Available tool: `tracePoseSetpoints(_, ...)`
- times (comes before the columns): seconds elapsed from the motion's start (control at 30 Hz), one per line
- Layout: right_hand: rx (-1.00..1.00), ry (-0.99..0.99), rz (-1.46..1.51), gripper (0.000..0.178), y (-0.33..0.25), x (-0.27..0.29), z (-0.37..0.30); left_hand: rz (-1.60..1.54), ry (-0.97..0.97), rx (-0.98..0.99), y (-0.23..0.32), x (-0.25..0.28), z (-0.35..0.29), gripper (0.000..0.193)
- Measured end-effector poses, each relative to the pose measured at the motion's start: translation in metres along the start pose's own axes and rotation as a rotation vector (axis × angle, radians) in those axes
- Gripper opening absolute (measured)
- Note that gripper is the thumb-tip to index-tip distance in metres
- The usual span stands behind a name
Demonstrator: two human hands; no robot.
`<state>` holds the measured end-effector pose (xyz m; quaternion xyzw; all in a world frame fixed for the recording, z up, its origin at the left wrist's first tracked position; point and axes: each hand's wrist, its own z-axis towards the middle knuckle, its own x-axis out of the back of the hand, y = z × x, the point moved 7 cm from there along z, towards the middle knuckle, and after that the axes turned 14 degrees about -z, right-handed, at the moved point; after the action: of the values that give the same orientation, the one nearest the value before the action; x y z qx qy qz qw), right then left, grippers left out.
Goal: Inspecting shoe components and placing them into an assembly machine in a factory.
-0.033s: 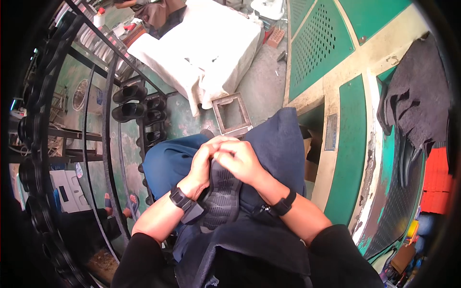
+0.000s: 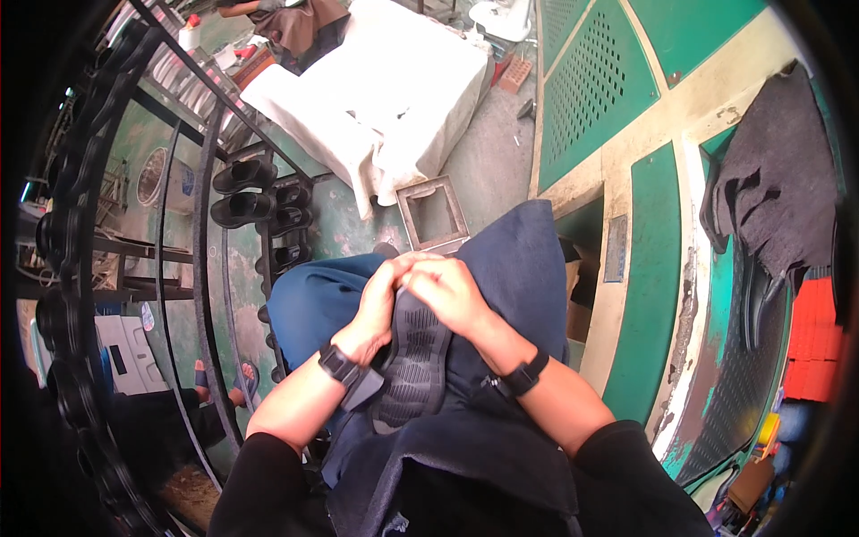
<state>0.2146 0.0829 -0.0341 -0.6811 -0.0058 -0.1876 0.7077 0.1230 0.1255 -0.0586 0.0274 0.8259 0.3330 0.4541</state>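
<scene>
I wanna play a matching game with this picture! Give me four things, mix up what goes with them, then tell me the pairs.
Things:
1. Sole
2. Sheet
3. Frame
4. Rag

Clues:
A. Square, with an open middle
B. Dark grey, hanging at the far right
C. Ridged, held in the left hand and right hand
D. White, draped near the top of the picture

Pairs: 1-C, 2-D, 3-A, 4-B

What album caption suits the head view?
Left hand and right hand hold a ribbed shoe sole at its far end, black shoes nearby.
</scene>
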Motion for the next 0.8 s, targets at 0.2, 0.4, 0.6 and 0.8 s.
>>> tracePoseSetpoints(0.2,-0.419,0.006,0.396,0.048,0.03,0.008,0.029,-0.194,0.137,0.201,-0.023,0.033,-0.052,0.049)
tracePoseSetpoints(0.4,-0.624,0.068,0.732,0.074,0.092,0.001,0.033,-0.741,0.191,0.341,-0.022,-0.013,-0.111,0.06)
tracePoseSetpoints(0.6,-0.495,0.254,0.7,0.061,0.07,0.005,0.017,-0.815,0.201,0.223,-0.019,-0.02,-0.112,0.058)
tracePoseSetpoints(0.8,-0.267,0.191,0.914,0.061,0.018,0.012,0.022,-0.696,0.177,0.155,0.023,-0.051,-0.137,0.062)
